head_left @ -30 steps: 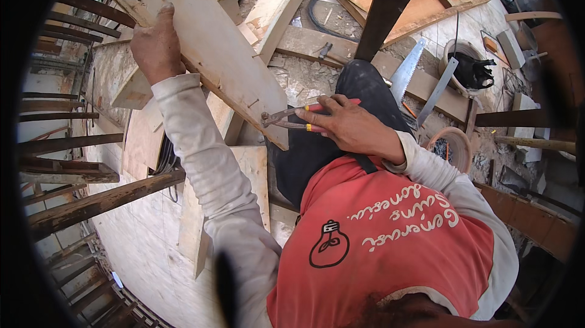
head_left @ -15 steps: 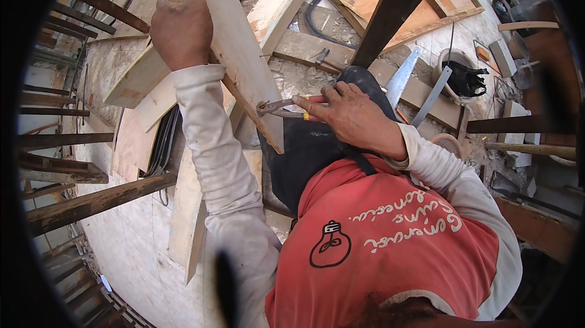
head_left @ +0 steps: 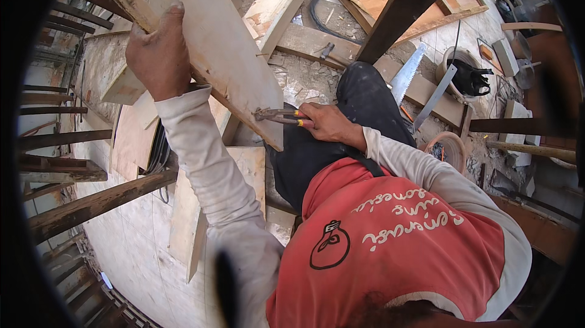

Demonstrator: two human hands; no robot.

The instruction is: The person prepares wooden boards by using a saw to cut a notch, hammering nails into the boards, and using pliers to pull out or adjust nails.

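Observation:
A long pale wooden board point(head_left: 207, 29) slants from the upper left down to my lap. Its left edge is gripped by my left hand point(head_left: 159, 57), with the thumb over the board's face. My right hand point(head_left: 329, 124) is closed round the red and yellow handles of a pair of pliers point(head_left: 283, 116). The metal jaws lie against the board's face near its lower end. Whether a nail sits between the jaws is too small to tell.
A handsaw point(head_left: 407, 75) and a metal blade point(head_left: 436, 98) lie right of my knee, beside a bucket point(head_left: 466, 72) holding a black bag. A hammer point(head_left: 327, 51) rests on a plank ahead. A dark timber post point(head_left: 408, 5) slants close by. Loose boards point(head_left: 189, 224) lie at left.
My left hand and the board's upper part have shifted left. My right hand has turned and now wraps the handles lower, with the pliers' handles closer to level.

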